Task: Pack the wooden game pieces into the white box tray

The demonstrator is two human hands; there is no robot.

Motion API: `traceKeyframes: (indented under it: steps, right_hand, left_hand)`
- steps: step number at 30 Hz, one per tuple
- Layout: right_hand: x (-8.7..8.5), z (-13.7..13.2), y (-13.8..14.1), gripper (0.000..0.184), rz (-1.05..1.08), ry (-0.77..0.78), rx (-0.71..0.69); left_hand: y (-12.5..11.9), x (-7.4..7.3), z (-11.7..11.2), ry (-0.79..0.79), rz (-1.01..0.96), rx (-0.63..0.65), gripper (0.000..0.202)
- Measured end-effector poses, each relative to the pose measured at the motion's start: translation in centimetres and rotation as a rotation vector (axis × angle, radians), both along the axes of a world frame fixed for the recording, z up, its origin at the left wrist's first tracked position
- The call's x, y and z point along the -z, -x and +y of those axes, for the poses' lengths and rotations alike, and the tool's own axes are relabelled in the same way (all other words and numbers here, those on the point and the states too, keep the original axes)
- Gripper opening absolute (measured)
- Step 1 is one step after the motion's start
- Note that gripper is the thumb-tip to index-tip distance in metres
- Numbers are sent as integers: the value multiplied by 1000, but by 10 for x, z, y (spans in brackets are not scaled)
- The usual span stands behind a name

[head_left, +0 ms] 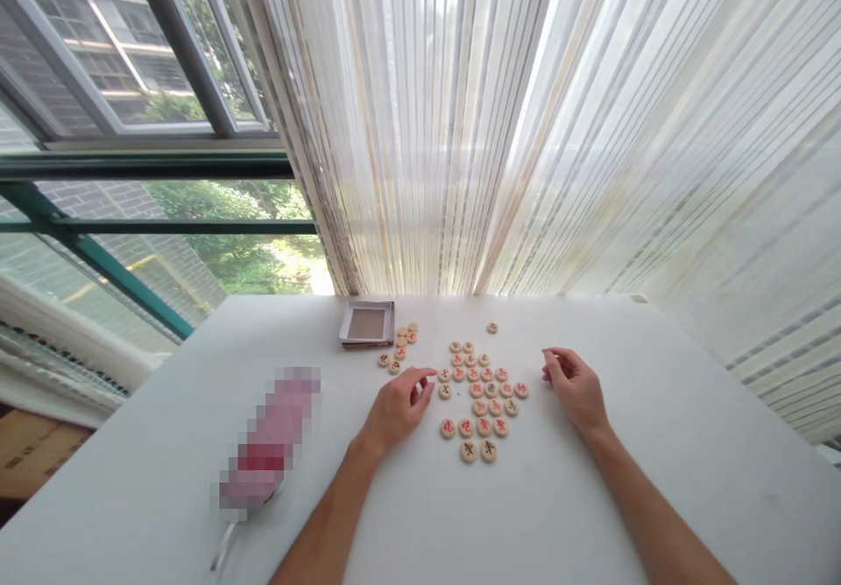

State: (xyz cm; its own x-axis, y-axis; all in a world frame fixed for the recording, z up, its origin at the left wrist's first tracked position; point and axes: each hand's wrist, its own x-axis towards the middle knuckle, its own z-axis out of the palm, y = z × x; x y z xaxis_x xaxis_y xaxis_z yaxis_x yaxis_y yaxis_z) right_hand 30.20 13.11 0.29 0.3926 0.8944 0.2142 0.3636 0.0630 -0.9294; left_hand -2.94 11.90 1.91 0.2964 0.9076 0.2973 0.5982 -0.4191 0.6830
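Observation:
Several round wooden chess pieces (484, 391) with red and black characters lie face up on a white table (670, 445). My left hand (398, 408) rests on the table at the left edge of the cluster, fingers curled, the forefinger touching a piece (445, 376). My right hand (573, 386) rests to the right of the cluster, fingers loosely curled and holding nothing that I can see. A smaller group of pieces (400, 347) lies beside a small open box (366, 323) at the back. One lone piece (492, 327) lies farther back.
A blurred pink object (269, 440) lies on the table's left side with a cord at its near end. Sheer striped curtains (558, 130) hang behind the table. A window (131, 130) fills the left.

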Motion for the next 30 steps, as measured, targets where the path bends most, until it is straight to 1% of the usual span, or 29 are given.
traceKeyframes:
  steps: [3,5,9,12,15,17,19,22,24,26,28,30]
  right_hand:
    - [3,-2,-1,39,-6,9,-1]
    - [5,-2,-2,38,-67,22,-7]
    - [4,-3,-2,37,-119,45,-10]
    - [3,-4,-1,36,-136,63,1]
    - [3,-4,0,37,-111,69,12]
    - [3,-3,0,38,-93,76,12]
    - [4,-3,0,39,-84,89,7]
    - [6,-3,-2,39,-67,99,-12]
    - [7,-2,-2,39,-54,106,-22]
    - [7,-2,-2,39,-42,110,-26]
    - [6,-2,0,39,-41,102,-24]
    - [3,-3,1,38,-39,96,-19]
  left_hand:
    - [0,3,5,-23,-74,-58,23]
    - [4,3,9,-42,-122,-105,22]
    - [22,0,21,-85,-175,-254,23]
    - [36,-3,29,-173,-105,-355,21]
    - [41,-1,30,-297,36,-355,23]
    - [39,3,29,-339,131,-322,26]
    - [34,7,28,-344,209,-301,29]
    - [21,6,30,-364,272,-304,31]
    - [10,1,35,-386,298,-307,32]
    - [-2,-8,42,-378,338,-322,34]
    - [-11,-19,51,-327,397,-368,33]
    - [-12,-29,61,-244,462,-413,25]
